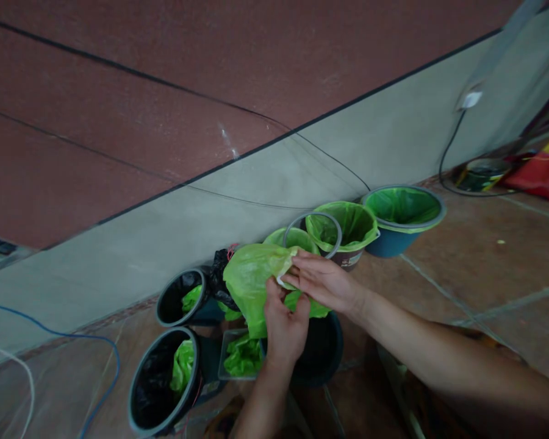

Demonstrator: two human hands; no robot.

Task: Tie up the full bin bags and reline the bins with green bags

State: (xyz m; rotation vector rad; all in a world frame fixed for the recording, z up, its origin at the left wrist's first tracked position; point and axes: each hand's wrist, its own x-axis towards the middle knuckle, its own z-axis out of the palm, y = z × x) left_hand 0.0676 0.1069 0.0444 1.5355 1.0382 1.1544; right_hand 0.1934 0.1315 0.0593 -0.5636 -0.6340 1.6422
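Two cords lie on the tiled floor at the far left, a white cord [32,390] and a blue cord [118,360]. Next stand a front bin [205,366] and a rear bin [213,311], both lined in black, each with crumpled green plastic inside. A bundle of black plastic [220,280] sits just beside the rear one. To the right, a clear tub [222,360] holds more green plastic.

The thin green bag [249,277] hangs in the air in front of me, over the tub and a dark bin [336,360]. The left hand [286,326] has its fingers curled narrowly on the bag near its mouth; the right hand [327,280] reaches across with fingers nearly straight, touching the bag's edge, and I can't tell whether they grip it.

Behind, a grey ring [340,235] stands before a brown pot [352,259] lined in green. Just right of that is a blue bucket [391,245], green-lined too. Farther right, a tin [480,175] sits near a red object [542,174] by the wall.
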